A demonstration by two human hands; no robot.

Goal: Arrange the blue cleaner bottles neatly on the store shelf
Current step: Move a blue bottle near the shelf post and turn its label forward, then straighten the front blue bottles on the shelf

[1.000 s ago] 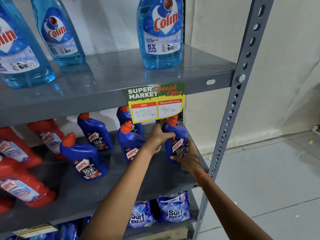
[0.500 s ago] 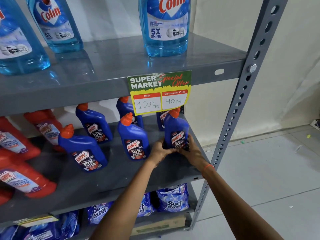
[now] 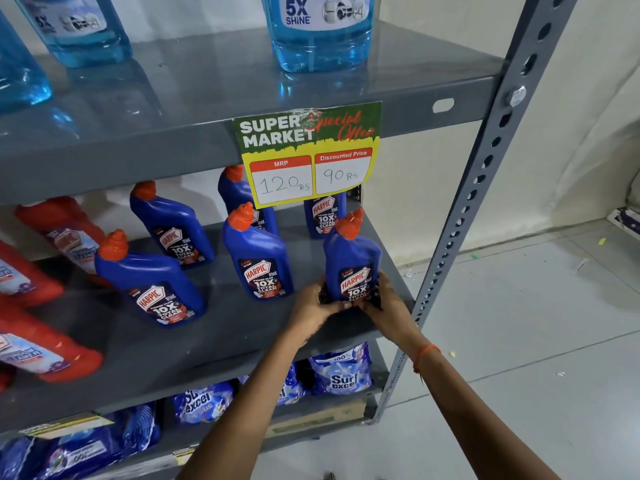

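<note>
Several dark blue cleaner bottles with orange caps stand on the grey middle shelf [image 3: 214,344]. The front right bottle [image 3: 351,261] stands upright near the shelf's right front corner. My left hand [image 3: 313,311] and my right hand [image 3: 388,306] both clasp its base from either side. Another blue bottle [image 3: 258,258] stands to its left, one [image 3: 152,282] further left, and three more [image 3: 173,226] [image 3: 239,195] [image 3: 323,216] stand in the back row, the right one partly behind the price sign.
A price sign [image 3: 308,154] hangs from the upper shelf edge. Light blue glass-cleaner bottles [image 3: 320,32] stand on the top shelf. Red bottles [image 3: 41,348] lie and stand at the left of the middle shelf. Detergent pouches [image 3: 341,370] fill the bottom shelf. A grey perforated upright [image 3: 474,188] frames the right side.
Both hands slid from the bottle's neck and side down to its base, and the bottle came forward towards the shelf's front right corner. The camera moved closer.
</note>
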